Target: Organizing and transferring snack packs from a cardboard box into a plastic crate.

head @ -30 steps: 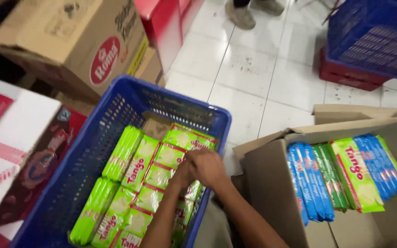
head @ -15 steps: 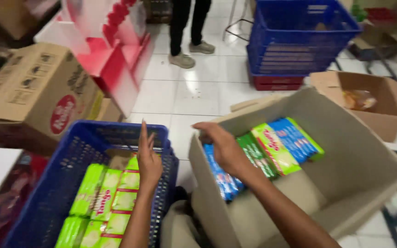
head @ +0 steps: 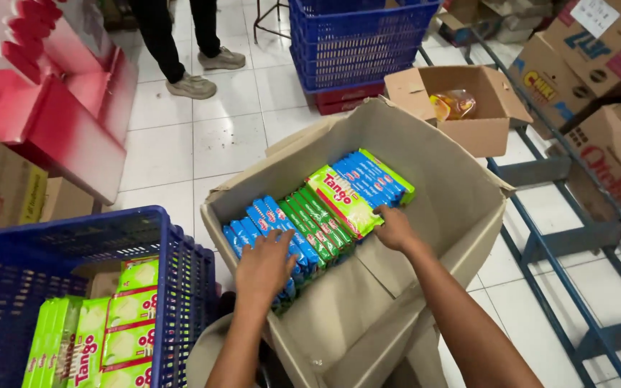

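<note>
Both hands have moved from the basket (head: 181, 244) into the carton (head: 461, 194). Left hand (head: 264, 267) lies flat on blue packs (head: 267, 223), grip loose, holding nothing. Right hand (head: 394, 228) touches a green pack (head: 343, 200); grip unclear.

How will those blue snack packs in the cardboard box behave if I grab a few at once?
The blue packs look glossy, so probably slippery. They seem slim and light. Standing loosely on edge, they may topple or fan apart once neighbours leave.
</note>
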